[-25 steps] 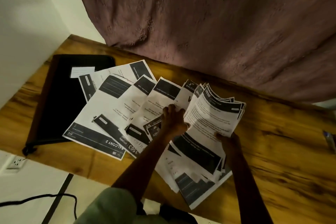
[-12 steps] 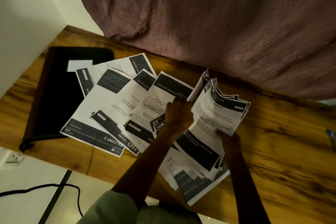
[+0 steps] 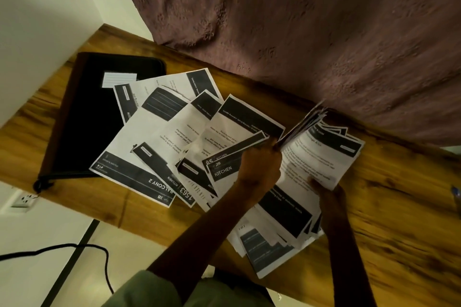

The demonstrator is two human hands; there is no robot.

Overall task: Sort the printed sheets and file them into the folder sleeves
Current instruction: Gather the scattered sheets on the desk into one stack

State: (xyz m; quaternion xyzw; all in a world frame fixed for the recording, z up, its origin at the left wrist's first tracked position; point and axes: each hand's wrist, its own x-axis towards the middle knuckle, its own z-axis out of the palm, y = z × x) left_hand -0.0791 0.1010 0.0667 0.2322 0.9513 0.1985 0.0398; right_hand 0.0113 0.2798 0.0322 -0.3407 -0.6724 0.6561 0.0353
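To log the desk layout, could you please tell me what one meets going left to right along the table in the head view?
Black folder → BALCONY 2 sheet → KITCHEN sheet → left hand, gripping lifted sheets → right hand, holding the stack.

table (image 3: 389, 197): glossy grained wood | sheets (image 3: 159, 142): matt paper | curtain (image 3: 299, 32): textured cloth

A single head-worn wide-angle view looks steeply down and forward over the bench (image 3: 399, 219), close above it, toward the curtain (image 3: 299, 32) at its far edge
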